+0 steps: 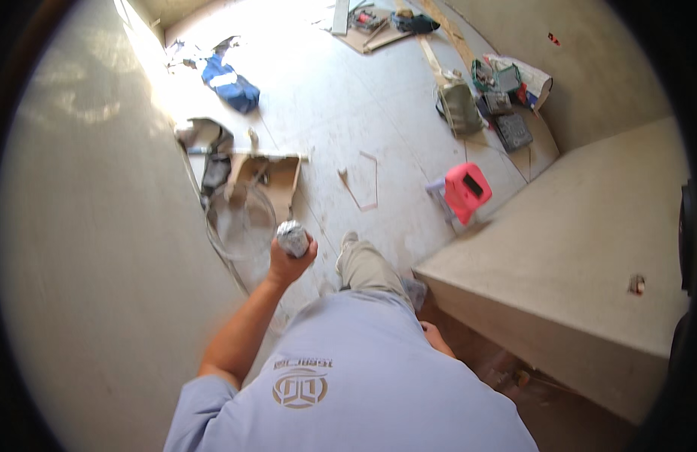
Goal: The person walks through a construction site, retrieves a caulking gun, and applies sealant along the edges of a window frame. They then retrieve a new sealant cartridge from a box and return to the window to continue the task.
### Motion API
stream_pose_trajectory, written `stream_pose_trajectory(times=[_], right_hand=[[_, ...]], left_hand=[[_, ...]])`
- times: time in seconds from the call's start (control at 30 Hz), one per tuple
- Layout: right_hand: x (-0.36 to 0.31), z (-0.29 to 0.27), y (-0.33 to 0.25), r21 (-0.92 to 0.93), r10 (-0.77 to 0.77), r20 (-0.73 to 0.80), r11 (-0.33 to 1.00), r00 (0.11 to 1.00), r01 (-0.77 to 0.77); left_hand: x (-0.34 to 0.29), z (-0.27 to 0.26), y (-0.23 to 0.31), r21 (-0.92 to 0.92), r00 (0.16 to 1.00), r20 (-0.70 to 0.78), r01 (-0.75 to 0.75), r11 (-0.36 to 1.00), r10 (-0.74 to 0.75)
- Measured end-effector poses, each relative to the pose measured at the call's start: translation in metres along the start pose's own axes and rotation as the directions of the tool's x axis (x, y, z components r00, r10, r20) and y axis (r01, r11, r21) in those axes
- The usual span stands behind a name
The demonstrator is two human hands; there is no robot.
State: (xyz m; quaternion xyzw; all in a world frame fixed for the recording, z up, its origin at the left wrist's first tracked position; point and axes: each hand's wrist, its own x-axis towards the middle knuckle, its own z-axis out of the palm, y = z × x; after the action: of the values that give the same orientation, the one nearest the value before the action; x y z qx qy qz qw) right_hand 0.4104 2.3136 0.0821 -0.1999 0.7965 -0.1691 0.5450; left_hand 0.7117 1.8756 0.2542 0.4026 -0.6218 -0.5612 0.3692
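Underfoot, a pale floor (326, 98) runs between bare plaster walls (85, 248), with tools and a red case (467, 190) scattered far right. Left hand (288, 262) is raised, fingers closed around a crumpled silvery wad (293, 238) near the left wall. Right hand (436, 337) hangs low beside the hip; its grip cannot be determined.

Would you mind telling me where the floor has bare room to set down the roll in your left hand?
The widest bare floor lies between the blue bag and the tool pile by the right wall. A smaller patch sits between the cardboard and the pink stool. It is crowded around the hoop beside the left hand.
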Motion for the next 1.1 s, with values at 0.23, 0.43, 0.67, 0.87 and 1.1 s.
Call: stream_pose_trajectory(times=[0.23, 0.43, 0.67, 0.87, 1.1], right_hand=[[0.222, -0.097, -0.195, -0.332, 0.047, 0.097, 0.943, 0.994, -0.013], [0.412, -0.234, -0.504, -0.507, -0.216, 0.010, 0.841, 0.976, 0.192], [0.571, -0.332, -0.812, -0.285, -0.484, -0.228, 0.863, 0.845, 0.417], [0.647, -0.289, -0.846, -0.215, -0.069, -0.210, 0.976, 0.975, 0.023], [0.695, -0.254, -0.926, -0.368, 0.185, 0.170, 0.923, 0.968, -0.112]], left_hand=[[0.193, -0.053, -0.039, 0.107, 0.935, -0.343, 0.132, 0.985, -0.088], [0.350, -0.114, 0.001, 0.075, 0.841, -0.540, 0.078, 0.994, -0.026], [0.525, -0.163, -0.052, 0.095, 0.749, -0.661, 0.141, 0.985, -0.043], [0.751, -0.209, -0.085, 0.018, 0.761, -0.640, 0.156, 0.988, -0.108], [1.040, -0.251, -0.021, 0.089, 0.871, -0.485, -0.041, 0.995, 0.079]])
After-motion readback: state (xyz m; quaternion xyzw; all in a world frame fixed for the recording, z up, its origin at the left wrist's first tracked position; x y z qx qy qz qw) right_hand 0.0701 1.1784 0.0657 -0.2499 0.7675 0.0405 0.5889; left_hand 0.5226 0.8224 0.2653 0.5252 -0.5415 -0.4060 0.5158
